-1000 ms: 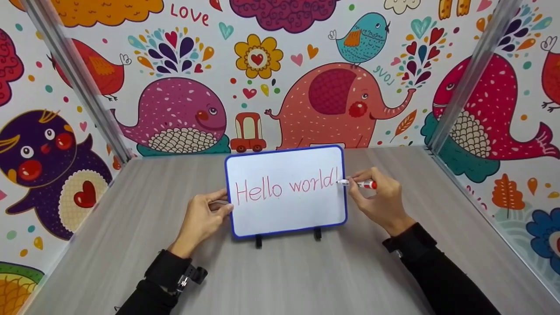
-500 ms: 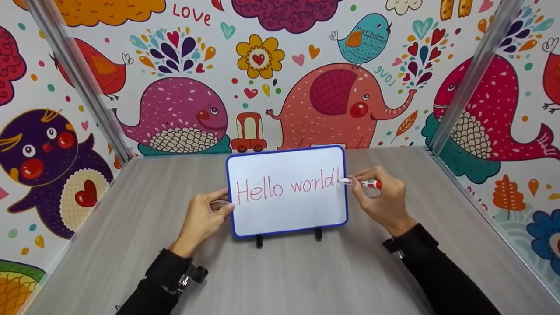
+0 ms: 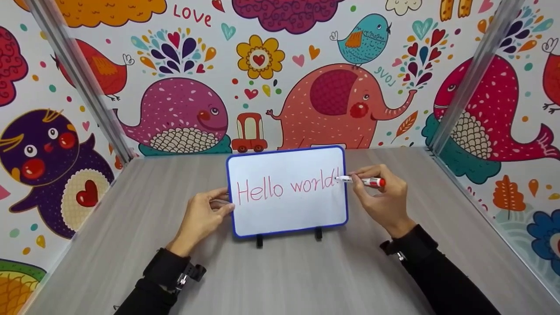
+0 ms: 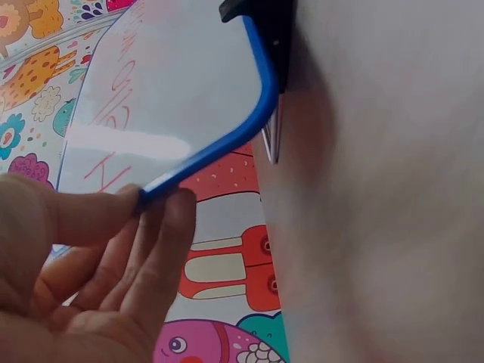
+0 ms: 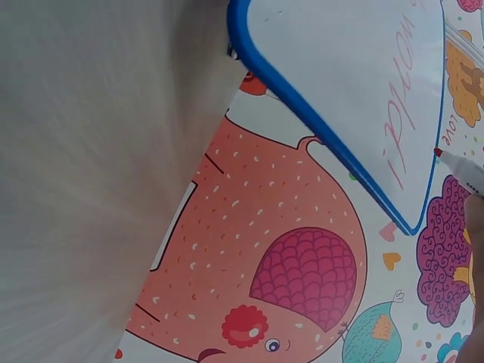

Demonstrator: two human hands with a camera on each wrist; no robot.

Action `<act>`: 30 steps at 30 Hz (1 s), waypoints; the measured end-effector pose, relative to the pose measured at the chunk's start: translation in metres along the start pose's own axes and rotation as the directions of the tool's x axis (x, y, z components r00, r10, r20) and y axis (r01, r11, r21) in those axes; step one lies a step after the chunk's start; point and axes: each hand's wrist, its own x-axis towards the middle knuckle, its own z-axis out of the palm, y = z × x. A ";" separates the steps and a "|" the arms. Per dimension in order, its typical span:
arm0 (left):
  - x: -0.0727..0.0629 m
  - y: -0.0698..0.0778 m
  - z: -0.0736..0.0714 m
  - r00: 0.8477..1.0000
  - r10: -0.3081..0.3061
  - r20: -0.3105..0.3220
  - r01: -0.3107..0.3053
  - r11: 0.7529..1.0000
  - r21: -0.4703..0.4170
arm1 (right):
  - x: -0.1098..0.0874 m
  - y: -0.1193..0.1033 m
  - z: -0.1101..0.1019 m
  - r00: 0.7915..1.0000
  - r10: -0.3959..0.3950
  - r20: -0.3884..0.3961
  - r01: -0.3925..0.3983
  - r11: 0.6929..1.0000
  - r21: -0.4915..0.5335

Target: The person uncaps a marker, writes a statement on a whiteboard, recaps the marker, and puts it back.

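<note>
A small whiteboard (image 3: 288, 218) with a blue frame leans back on black feet (image 3: 259, 240). Red handwriting (image 3: 260, 189) across it reads "Hello world!". My left hand (image 3: 201, 218) pinches the board's left edge; in the left wrist view the thumb (image 4: 98, 215) lies on the front and the fingers go behind the frame. With my right hand (image 3: 385, 197) I hold a white marker (image 3: 363, 180) with a red end, near the board's right edge. The right wrist view shows its uncapped red tip (image 5: 439, 152) apart from the written strokes. Most of the right hand is out of that view.
The board stands on a grey wood-grain table (image 3: 280, 280). A cartoon-printed wall (image 3: 323, 105) rises close behind the board, with side panels (image 3: 43, 175) and metal posts (image 3: 78, 78) at the corners. Black straps (image 3: 168, 269) sit on both wrists.
My right hand has shifted slightly right and up, and the marker has drawn back from the foot of the exclamation mark. The left hand and board stay nearly still.
</note>
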 end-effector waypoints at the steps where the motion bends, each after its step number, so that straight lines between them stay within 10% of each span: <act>1: 0.000 0.000 -0.002 1.000 -0.001 0.009 0.001 1.000 0.004 | 0.000 -0.001 0.000 1.000 0.007 0.000 -0.007 1.000 0.014; 15: 0.002 -0.001 -0.039 0.994 0.023 0.110 -0.040 0.987 0.158 | -0.001 -0.010 0.003 0.998 0.063 0.007 -0.063 0.992 0.110; 30: 0.003 -0.024 -0.049 0.981 -0.181 0.068 0.143 0.919 0.368 | -0.002 -0.020 0.006 0.997 0.065 0.042 -0.072 0.981 0.179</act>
